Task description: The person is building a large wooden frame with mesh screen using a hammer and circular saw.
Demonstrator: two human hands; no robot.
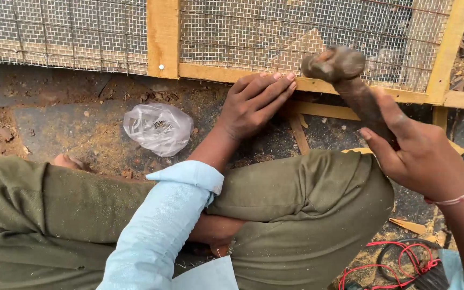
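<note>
A rusty hammer (350,86) is clamped in the right hand (422,153), its handle running toward eleven o'clock. The left hand (253,102) is pressed flat, fingers together, on the yellow wooden frame rail (216,73) at nine o'clock of the hammer head; any nail there is probably hidden.

Yellow wooden frame (163,37) with grey grid-patterned wire mesh (275,29), olive trousers (307,209), pale blue sleeve (159,225), red wires (398,263).

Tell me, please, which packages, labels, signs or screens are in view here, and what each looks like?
Clear plastic bag: the only package; lies crumpled on the dusty ground left of the left hand, translucent whitish, with small dark metal pieces inside.
No labels, signs or screens are visible.
</note>
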